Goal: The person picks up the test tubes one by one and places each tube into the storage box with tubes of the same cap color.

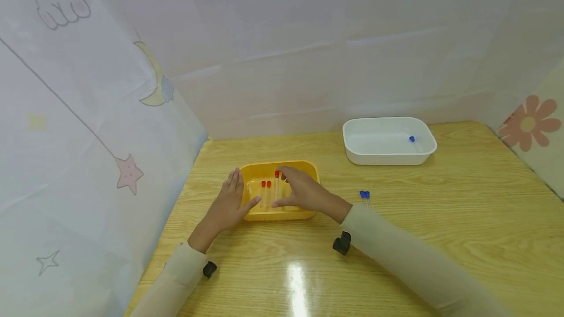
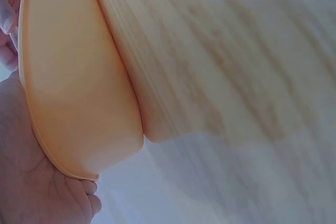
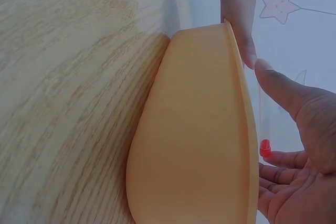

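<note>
My right hand (image 1: pixel 304 190) holds a clear tube with a red cap (image 1: pixel 276 174) end to end over the yellow tray (image 1: pixel 279 215). The thumb is at the tube's lower end and a finger at the cap, which also shows in the right wrist view (image 3: pixel 265 148). Inside the tray, two more red-capped tubes (image 1: pixel 266 194) lie side by side. My left hand (image 1: pixel 226 207) rests on the tray's left end, its fingers extended at the far corner and its thumb reaching over the near side. The left wrist view shows the palm (image 2: pixel 37 182) against the rim.
Two blue-capped tubes (image 1: pixel 365 194) lie on the wooden table (image 1: pixel 423 238) right of the yellow tray. At the back right stands a white tray (image 1: pixel 387 159) with a blue cap (image 1: pixel 411 139) inside. Patterned sheets (image 1: pixel 282 53) enclose the table's back and sides.
</note>
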Available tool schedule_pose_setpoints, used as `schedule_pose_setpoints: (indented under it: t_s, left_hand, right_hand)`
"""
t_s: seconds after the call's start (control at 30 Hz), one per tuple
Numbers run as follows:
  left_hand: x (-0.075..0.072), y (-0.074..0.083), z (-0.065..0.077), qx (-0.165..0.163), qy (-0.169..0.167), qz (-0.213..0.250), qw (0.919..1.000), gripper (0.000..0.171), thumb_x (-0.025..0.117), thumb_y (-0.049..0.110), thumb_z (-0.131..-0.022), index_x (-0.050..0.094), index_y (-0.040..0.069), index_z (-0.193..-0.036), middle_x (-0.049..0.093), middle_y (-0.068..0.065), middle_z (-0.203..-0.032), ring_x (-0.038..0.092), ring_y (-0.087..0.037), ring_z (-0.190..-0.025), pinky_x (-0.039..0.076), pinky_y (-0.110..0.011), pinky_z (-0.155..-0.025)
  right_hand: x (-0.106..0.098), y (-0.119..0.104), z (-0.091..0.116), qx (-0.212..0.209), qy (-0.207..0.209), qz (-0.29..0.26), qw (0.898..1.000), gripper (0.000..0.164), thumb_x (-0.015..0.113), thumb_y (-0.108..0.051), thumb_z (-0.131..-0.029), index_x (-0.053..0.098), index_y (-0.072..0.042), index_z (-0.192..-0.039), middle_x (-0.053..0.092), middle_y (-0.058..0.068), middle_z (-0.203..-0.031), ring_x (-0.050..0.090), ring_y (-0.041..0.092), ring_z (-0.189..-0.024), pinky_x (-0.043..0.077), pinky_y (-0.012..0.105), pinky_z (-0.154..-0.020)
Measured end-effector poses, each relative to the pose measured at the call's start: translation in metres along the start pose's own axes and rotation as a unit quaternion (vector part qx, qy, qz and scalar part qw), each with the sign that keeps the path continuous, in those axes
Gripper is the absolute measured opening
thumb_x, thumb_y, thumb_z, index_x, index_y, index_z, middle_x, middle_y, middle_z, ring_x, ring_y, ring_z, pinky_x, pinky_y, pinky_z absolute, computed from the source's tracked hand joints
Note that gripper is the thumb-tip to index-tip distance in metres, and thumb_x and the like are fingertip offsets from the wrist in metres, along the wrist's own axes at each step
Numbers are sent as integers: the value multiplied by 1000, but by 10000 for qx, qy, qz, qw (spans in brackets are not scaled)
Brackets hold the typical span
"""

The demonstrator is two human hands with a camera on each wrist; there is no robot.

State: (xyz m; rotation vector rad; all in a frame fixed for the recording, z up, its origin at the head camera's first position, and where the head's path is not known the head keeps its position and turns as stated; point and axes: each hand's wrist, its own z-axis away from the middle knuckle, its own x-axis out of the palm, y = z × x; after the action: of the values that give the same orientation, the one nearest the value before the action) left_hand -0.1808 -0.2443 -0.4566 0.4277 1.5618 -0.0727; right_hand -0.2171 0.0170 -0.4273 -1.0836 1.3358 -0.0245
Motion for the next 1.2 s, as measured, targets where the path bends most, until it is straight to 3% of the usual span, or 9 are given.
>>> schedule_pose_setpoints:
  t_s: [0.3, 0.87, 1.2]
  left_hand:
    - [2, -2, 0, 21, -11, -9, 10000, 97, 35, 65, -104, 2, -9, -157, -8, -24, -166, -1, -40, -155, 7, -53, -123]
    - [1, -1, -1, -8, -25, 36, 10000, 97, 35, 65, -104, 0, -8, -158, -12, -20, -166, -6, -37, -155, 6, -53, -124]
    - [2, -2, -1, 10, 34, 78, 10000, 96, 35, 64, -104, 2, -9, -157, -5, -25, -167, -3, -38, -155, 7, -53, -123]
  right_hand:
    - [7, 3, -3, 100, -125, -77, 9998, 88, 89, -36, -79, 46, 2, -145, 60, 21, -134, 59, 37, -120, 52, 47, -99]
    - [9, 2, -12, 188, -277, 250, 9991, 91, 87, -42, -80, 44, 0, -148, 59, 17, -137, 60, 30, -122, 51, 44, -100]
    - [13, 5, -23, 188, -345, 265, 9989, 91, 88, -42, -79, 45, 0, -147, 59, 14, -136, 60, 29, -121, 51, 42, -100]
